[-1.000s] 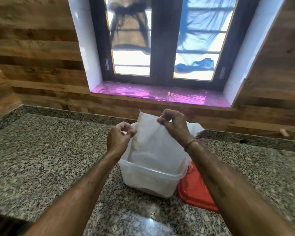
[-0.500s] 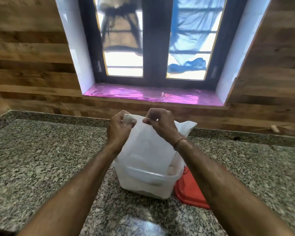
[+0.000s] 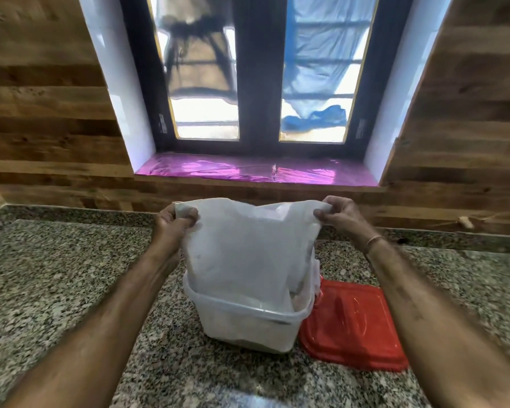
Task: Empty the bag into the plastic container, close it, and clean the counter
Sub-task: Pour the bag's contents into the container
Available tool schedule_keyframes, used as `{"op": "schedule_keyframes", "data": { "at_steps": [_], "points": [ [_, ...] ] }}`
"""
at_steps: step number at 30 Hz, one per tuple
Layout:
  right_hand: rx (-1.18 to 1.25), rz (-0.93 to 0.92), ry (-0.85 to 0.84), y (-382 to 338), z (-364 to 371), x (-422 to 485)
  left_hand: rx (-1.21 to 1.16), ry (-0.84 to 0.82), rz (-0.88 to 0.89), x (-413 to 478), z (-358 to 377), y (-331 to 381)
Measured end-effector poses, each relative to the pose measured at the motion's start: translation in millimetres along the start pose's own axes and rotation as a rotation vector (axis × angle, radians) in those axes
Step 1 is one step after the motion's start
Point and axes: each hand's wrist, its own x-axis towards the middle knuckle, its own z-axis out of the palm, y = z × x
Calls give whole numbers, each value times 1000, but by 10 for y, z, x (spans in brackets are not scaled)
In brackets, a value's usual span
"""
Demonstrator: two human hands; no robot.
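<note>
A white plastic bag (image 3: 245,248) hangs upside down with its lower end inside a clear plastic container (image 3: 248,322) that stands on the granite counter (image 3: 56,284). My left hand (image 3: 174,222) pinches the bag's upper left corner. My right hand (image 3: 336,214) pinches the upper right corner, so the bag is stretched wide between them. A red lid (image 3: 354,322) lies flat on the counter, touching the container's right side. What is inside the container is hidden by the bag and the cloudy wall.
A wood-panelled wall (image 3: 42,136) runs behind the counter. Above it, a window sill (image 3: 256,170) covered in shiny pink film sits under a dark-framed window. A small pale object (image 3: 464,222) lies at the wall's foot on the far right.
My hands have moved apart from the bag's middle top to its two corners, spreading it wide. The bag sits higher above the container than before.
</note>
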Motion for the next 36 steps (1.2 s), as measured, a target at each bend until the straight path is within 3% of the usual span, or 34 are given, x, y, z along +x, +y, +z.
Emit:
{"op": "schedule_keyframes", "data": {
  "at_steps": [4, 10, 12, 16, 21, 24, 26, 28, 30, 32, 34, 36],
  "points": [
    [202, -62, 178, -84, 28, 20, -27, 101, 49, 109, 67, 39],
    [73, -90, 340, 36, 46, 178, -39, 88, 224, 120, 99, 37],
    [239, -61, 305, 11, 101, 162, -82, 91, 237, 124, 88, 54],
    [575, 117, -100, 141, 456, -6, -155, 111, 167, 158, 88, 43],
    [567, 120, 173, 248, 627, -11, -154, 152, 152, 202, -3, 44],
    [615, 98, 257, 162, 568, 77, 96, -12, 113, 84, -122, -117],
    [685, 90, 256, 113, 567, 115, 199, -164, 0, -23, -200, -327],
    [726, 87, 177, 120, 563, 111, 154, -132, -51, -47, -240, -452],
    [592, 111, 42, 210, 547, 56, 129, -63, -45, -23, -233, -457],
    [301, 113, -23, 316, 565, -33, 118, -56, -22, 26, -197, -426],
    [182, 105, 62, 371, 545, -40, 98, -57, 9, 88, -156, -383],
    [226, 88, 170, 326, 462, 3, 85, -44, 36, 175, -129, -313]
  ]
}}
